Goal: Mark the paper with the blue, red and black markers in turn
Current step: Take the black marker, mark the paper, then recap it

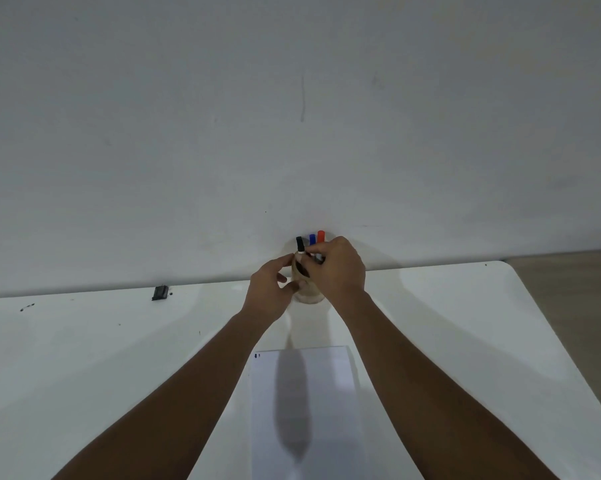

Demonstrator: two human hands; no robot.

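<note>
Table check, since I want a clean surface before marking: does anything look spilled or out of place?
Yes. Dark ink-like smudges stain the white table near its far left edge, and a small black object lies alone by the wall. The paper lies flat.

No text, label, brand, number or sign can be read anywhere in the frame. The paper (306, 410), in the lower middle, bears only a small blue mark (256, 356) at its upper left corner, too small to make out as any letter or figure.
</note>
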